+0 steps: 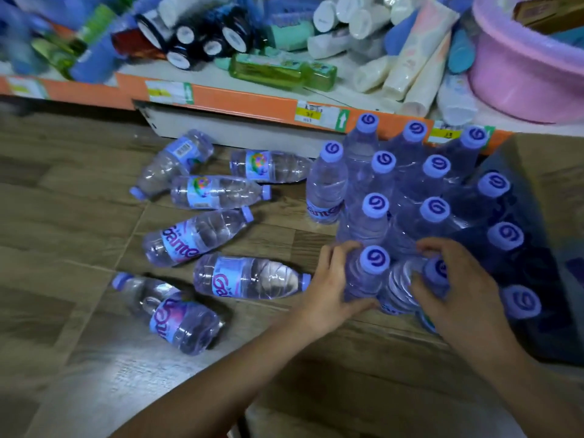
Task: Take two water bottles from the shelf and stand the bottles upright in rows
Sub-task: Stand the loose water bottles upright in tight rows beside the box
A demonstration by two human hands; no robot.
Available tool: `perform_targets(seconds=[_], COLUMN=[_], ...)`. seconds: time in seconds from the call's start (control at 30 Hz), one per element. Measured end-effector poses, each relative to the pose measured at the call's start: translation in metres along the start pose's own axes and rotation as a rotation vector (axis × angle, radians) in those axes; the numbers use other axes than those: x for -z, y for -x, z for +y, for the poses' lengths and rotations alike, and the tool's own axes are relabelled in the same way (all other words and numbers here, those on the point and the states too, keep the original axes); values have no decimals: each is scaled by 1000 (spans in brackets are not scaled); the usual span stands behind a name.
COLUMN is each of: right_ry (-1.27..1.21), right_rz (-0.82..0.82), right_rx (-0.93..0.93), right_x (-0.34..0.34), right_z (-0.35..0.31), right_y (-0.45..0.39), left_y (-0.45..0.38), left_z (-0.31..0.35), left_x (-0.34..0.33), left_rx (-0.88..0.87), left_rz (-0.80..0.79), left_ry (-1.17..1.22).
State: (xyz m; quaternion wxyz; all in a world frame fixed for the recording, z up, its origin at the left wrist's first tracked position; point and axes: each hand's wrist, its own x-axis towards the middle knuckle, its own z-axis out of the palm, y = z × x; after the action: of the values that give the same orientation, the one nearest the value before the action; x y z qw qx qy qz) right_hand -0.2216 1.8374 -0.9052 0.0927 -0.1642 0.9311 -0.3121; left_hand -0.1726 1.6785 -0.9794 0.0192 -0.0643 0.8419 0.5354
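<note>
Several clear water bottles with purple caps stand upright in rows (407, 181) on the wooden floor at the right. My left hand (331, 286) grips the nearest upright bottle (373, 263) round its shoulder. Beside it, my right hand (458, 286) grips another bottle (404, 286), which tilts a little, its cap partly hidden under my fingers. Several more bottles lie on their sides (221, 245) on the floor to the left.
A low shelf with an orange edge (246, 102) runs along the back, piled with tubes, jars and a pink plastic basin (524, 64). A cardboard box (556, 197) stands at the right, touching the rows of bottles.
</note>
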Motion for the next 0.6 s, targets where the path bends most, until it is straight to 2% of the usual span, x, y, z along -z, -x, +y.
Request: perform_targets(seconds=[0.07, 0.13, 0.23, 0.3, 0.33, 0.37, 0.4, 0.47, 0.5, 0.53, 0.57, 0.6], right_ry=[68, 112, -33, -218, -330, -473, -594, -671, -676, -701, -755, -826], right_rz=[111, 185, 22, -168, -280, -416, -575, -813, -872, -893, -884, -854], right_rx=[54, 191, 302, 285, 193, 10, -260, -792, -946, -1045, -1101, -1150], right_x=[-2, -2, -9, -24, -35, -49, -64, -93, -104, -115, -126, -137], right_z=[-4, -5, -26, -55, -71, -85, -91, -95, -94, -96, -96, -98], right_y=[2, 4, 14, 22, 25, 28, 28, 24, 16, 9, 1, -6], left_y=[0, 0, 11, 30, 42, 55, 68, 93, 100, 106, 110, 111], left_z=[-1, -1, -3, -8, -15, -27, -38, -74, -90, -106, -125, -139], left_x=[2, 8, 28, 54, 69, 86, 103, 133, 146, 158, 165, 169], left_rx=[29, 33, -7, -48, -58, -44, 20, 278, 455, 673, 879, 1035], left_rz=[-26, -85, -149, -35, 91, 248, 434, 863, 1051, 1161, 1184, 1139], left_ry=[28, 26, -19, -57, -77, -91, -87, 10, 66, 136, 212, 267])
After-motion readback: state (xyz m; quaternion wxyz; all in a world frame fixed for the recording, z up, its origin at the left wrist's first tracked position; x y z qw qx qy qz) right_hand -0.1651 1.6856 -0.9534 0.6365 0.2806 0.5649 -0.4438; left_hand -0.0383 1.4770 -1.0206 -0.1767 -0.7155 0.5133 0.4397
